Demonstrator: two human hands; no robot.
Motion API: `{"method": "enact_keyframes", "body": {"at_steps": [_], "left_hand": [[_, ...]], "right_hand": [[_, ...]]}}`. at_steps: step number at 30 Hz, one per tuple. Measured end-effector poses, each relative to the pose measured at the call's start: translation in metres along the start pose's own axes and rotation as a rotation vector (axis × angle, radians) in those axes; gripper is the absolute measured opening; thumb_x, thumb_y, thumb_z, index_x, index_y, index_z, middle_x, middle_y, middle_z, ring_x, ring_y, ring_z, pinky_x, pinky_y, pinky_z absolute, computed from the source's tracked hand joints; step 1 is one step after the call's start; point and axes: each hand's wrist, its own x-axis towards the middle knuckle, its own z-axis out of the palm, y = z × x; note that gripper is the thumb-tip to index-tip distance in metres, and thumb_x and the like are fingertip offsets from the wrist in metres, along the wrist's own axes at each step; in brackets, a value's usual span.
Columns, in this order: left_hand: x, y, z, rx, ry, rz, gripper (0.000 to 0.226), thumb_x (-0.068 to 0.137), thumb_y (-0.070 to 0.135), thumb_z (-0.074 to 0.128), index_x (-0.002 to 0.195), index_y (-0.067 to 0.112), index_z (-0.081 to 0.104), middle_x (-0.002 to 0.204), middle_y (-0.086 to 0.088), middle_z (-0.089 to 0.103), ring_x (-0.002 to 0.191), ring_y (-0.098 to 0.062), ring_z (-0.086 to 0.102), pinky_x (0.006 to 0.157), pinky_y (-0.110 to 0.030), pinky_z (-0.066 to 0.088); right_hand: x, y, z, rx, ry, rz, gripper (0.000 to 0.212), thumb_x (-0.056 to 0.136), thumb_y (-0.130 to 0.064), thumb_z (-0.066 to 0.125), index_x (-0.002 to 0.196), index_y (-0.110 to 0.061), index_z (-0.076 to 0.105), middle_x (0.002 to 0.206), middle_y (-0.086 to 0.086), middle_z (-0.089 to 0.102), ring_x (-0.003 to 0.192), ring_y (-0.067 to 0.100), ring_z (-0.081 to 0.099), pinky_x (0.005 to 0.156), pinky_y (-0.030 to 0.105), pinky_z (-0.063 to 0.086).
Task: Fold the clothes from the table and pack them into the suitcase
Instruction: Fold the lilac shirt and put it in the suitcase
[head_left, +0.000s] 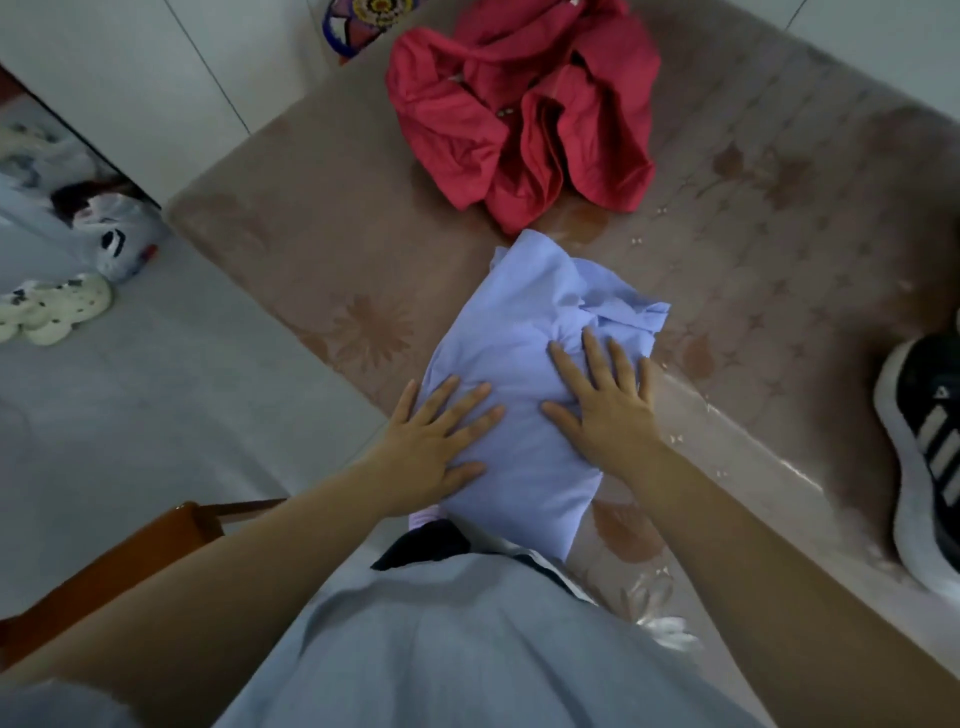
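A light blue garment (524, 322), folded into a thick bundle, lies at the near edge of the table (291, 244). Its collar end is rumpled at the upper right. My left hand (434, 441) presses flat on the bundle's lower left side with fingers spread. My right hand (605, 400) rests flat on its middle right, fingers straight and pointing away from me. A crumpled red garment (519, 114) lies in a heap farther back on the table. No suitcase is in view.
The table has a brown flower-patterned cover under clear plastic. A black sneaker with white stripes (924, 447) sits on its right edge. On the floor to the left are plastic bags (117, 236) and pale sandals (57, 312). A brown chair (124, 561) stands at lower left.
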Motion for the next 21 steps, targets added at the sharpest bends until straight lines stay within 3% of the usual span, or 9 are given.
{"method": "enact_keyframes", "body": {"at_steps": [3, 6, 7, 9, 11, 13, 15, 17, 21], "left_hand": [[0.001, 0.000, 0.000, -0.022, 0.030, 0.003, 0.060, 0.095, 0.062, 0.011, 0.149, 0.035, 0.008, 0.157, 0.014, -0.007, 0.141, -0.025, 0.017, 0.111, -0.053, 0.006], [0.002, -0.001, -0.008, -0.016, 0.008, 0.023, 0.063, 0.094, 0.065, 0.009, 0.149, 0.036, 0.000, 0.158, 0.012, -0.003, 0.140, -0.025, 0.015, 0.110, -0.059, 0.012], [0.002, -0.003, -0.011, -0.014, 0.013, 0.049, 0.065, 0.093, 0.067, 0.009, 0.149, 0.036, -0.001, 0.158, 0.010, 0.001, 0.141, -0.024, 0.012, 0.109, -0.062, 0.013], [-0.001, -0.010, -0.018, 0.009, 0.033, 0.140, 0.071, 0.090, 0.071, 0.013, 0.149, 0.034, -0.001, 0.158, 0.009, -0.003, 0.145, -0.021, 0.000, 0.111, -0.058, 0.003], [-0.002, -0.016, -0.026, 0.074, 0.074, 0.308, 0.073, 0.090, 0.069, 0.020, 0.150, 0.030, 0.006, 0.159, 0.010, -0.001, 0.146, -0.016, -0.006, 0.111, -0.051, -0.002], [-0.003, -0.018, -0.030, 0.094, 0.059, 0.474, 0.067, 0.091, 0.065, 0.024, 0.146, 0.027, 0.024, 0.153, 0.008, 0.026, 0.145, -0.012, 0.003, 0.112, -0.047, 0.004], [-0.003, -0.016, -0.029, 0.080, 0.024, 0.561, 0.064, 0.090, 0.066, 0.025, 0.138, 0.025, 0.036, 0.140, 0.006, 0.049, 0.139, -0.012, 0.023, 0.112, -0.044, 0.008], [-0.004, -0.014, -0.026, 0.104, -0.013, 0.569, 0.075, 0.079, 0.072, 0.032, 0.136, 0.023, 0.037, 0.136, 0.004, 0.054, 0.131, -0.015, 0.033, 0.110, -0.045, 0.007], [-0.005, -0.014, -0.014, 0.098, 0.038, 0.543, 0.086, 0.072, 0.075, 0.036, 0.145, 0.030, 0.026, 0.140, 0.004, 0.048, 0.131, -0.016, 0.034, 0.108, -0.050, 0.009]], "right_hand": [[0.006, 0.000, -0.012, 0.073, -0.131, 0.026, 0.070, 0.088, -0.071, 0.018, 0.145, -0.045, -0.011, 0.157, -0.001, -0.019, 0.146, 0.025, -0.013, 0.113, 0.050, -0.010], [-0.014, -0.002, -0.020, 0.151, -0.089, -0.029, 0.081, 0.075, -0.079, 0.017, 0.142, -0.044, -0.014, 0.157, -0.003, -0.018, 0.145, 0.024, -0.015, 0.113, 0.050, -0.011], [-0.027, -0.003, -0.020, 0.181, -0.052, -0.055, 0.083, 0.070, -0.077, 0.015, 0.142, -0.043, -0.009, 0.159, -0.003, -0.012, 0.145, 0.024, -0.012, 0.113, 0.049, -0.010], [-0.061, -0.009, -0.015, 0.258, 0.079, -0.144, 0.074, 0.075, -0.067, 0.029, 0.144, -0.042, 0.027, 0.157, 0.001, 0.019, 0.143, 0.022, 0.008, 0.112, 0.052, 0.003], [-0.092, -0.016, 0.000, 0.264, 0.189, -0.229, 0.052, 0.079, -0.058, 0.043, 0.126, -0.039, 0.053, 0.143, 0.002, 0.046, 0.133, 0.020, 0.027, 0.104, 0.053, 0.020], [-0.113, -0.021, 0.020, 0.276, 0.120, -0.263, 0.050, 0.080, -0.059, 0.045, 0.126, -0.041, 0.052, 0.144, -0.003, 0.045, 0.134, 0.013, 0.027, 0.103, 0.048, 0.022], [-0.124, -0.024, 0.035, 0.288, 0.000, -0.249, 0.060, 0.082, -0.063, 0.044, 0.138, -0.042, 0.036, 0.152, -0.009, 0.027, 0.139, 0.007, 0.015, 0.108, 0.044, 0.015], [-0.125, -0.024, 0.044, 0.189, -0.009, -0.268, 0.061, 0.084, -0.059, 0.042, 0.141, -0.040, 0.031, 0.153, -0.007, 0.027, 0.140, 0.010, 0.019, 0.110, 0.045, 0.019], [-0.120, -0.030, 0.040, 0.120, 0.094, -0.247, 0.048, 0.085, -0.036, 0.039, 0.133, -0.035, 0.039, 0.139, -0.001, 0.051, 0.126, 0.019, 0.050, 0.105, 0.033, 0.037]]}}
